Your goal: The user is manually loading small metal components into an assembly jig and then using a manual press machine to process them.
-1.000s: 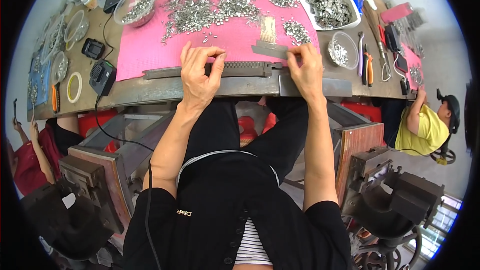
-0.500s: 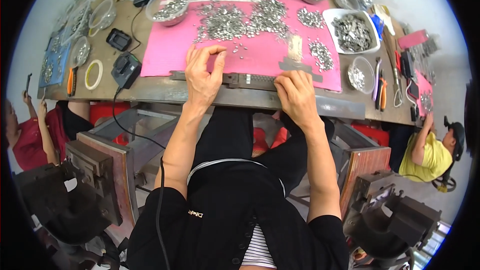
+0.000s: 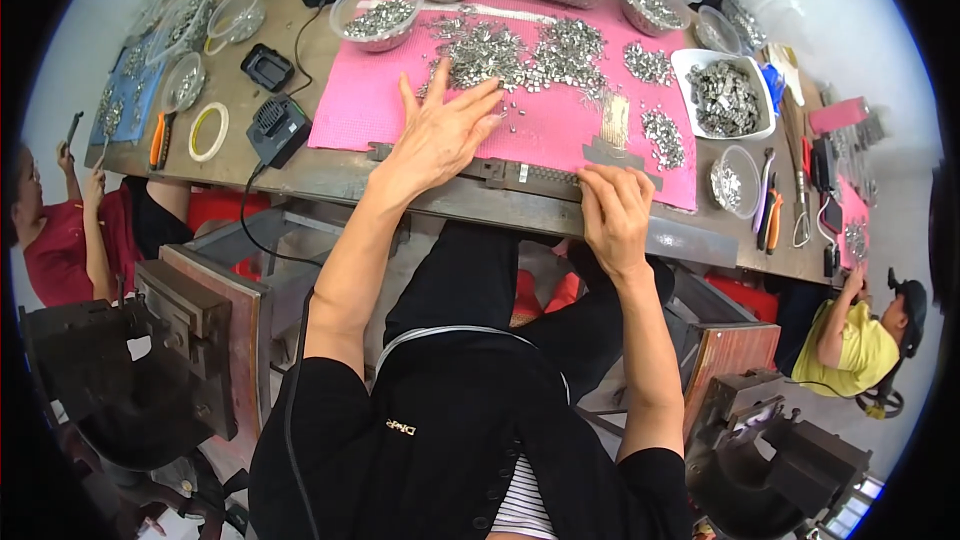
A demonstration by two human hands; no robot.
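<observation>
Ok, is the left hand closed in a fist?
No, the left hand has its fingers spread above the pink mat, with fingertips at the near edge of the loose metal pieces.

Dark metal bar (image 3: 548, 180) partly hidden

Fingers spread, the left hand (image 3: 440, 138) extends over the pink textured mat (image 3: 345, 120) beside small silver metal pieces (image 3: 487, 52); the right hand (image 3: 616, 218) has fingertips at the long dark metal bar (image 3: 552, 178) along the near edge.
</observation>
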